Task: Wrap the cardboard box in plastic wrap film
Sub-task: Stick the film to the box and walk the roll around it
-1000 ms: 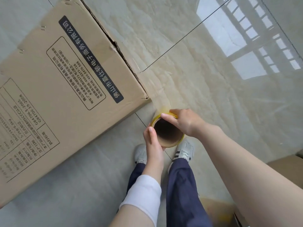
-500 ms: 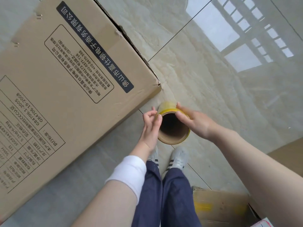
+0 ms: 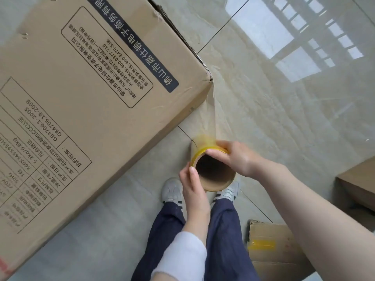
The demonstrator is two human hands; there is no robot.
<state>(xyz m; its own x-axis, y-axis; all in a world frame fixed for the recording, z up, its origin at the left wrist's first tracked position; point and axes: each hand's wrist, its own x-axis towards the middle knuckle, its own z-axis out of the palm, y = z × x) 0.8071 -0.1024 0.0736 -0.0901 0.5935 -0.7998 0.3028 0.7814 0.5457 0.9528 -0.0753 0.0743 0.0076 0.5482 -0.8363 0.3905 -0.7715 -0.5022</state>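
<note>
The big box (image 3: 81, 118) blocks the left; stretched film (image 3: 211, 116) spans from its corner. Open floor (image 3: 284, 122) lies right, with smaller boxes (image 3: 272, 254) at the lower right.

Bright, even daylight fills the scene. A window's grid reflects as white glare on the glossy beige tiled floor (image 3: 284, 110) at upper right. Shadows are soft. Wide-angle distortion bends the edges, and fine detail looks slightly soft.

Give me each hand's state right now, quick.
Left hand: closed, holding the film roll at its near side.
Right hand: closed, holding the same roll, fingers over its far rim.
</note>
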